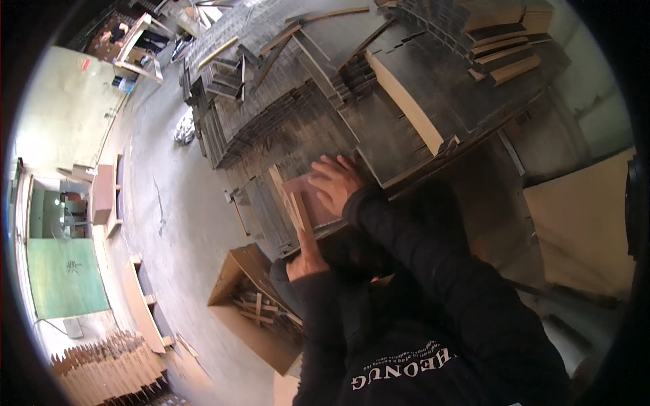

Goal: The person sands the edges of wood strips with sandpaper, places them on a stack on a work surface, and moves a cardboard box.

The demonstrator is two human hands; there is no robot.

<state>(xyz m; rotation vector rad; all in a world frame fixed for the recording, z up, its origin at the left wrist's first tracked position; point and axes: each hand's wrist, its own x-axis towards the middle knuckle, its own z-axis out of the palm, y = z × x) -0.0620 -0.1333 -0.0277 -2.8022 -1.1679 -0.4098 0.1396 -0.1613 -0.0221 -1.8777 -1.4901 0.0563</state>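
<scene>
- We note two hands in view, both belonging to the person wearing the camera, both in dark sleeves.
- The right hand [335,183] lies flat, fingers spread, on top of one reddish-brown board [308,199]; its grip is apart, pressing and not clamped.
- The left hand [308,257] holds one thin pale strip [298,213] standing on edge at the left side of that board; its grip is together on the strip's lower end.
- The board sits at the near edge of the counter [406,145], on a row of dark slotted sheets [264,210].
- We count many dark sheets stacked across the counter; an exact number cannot be told.
- One large dark slab with a pale cut edge [413,108] lies beyond the right hand.
- About five pale wooden blocks [508,54] are piled at the far right of the counter.
- One open cardboard box [250,304] with loose offcuts stands on the floor [176,223] below the left hand.
- One row of pointed wooden slats [108,369] stands at lower left.
</scene>
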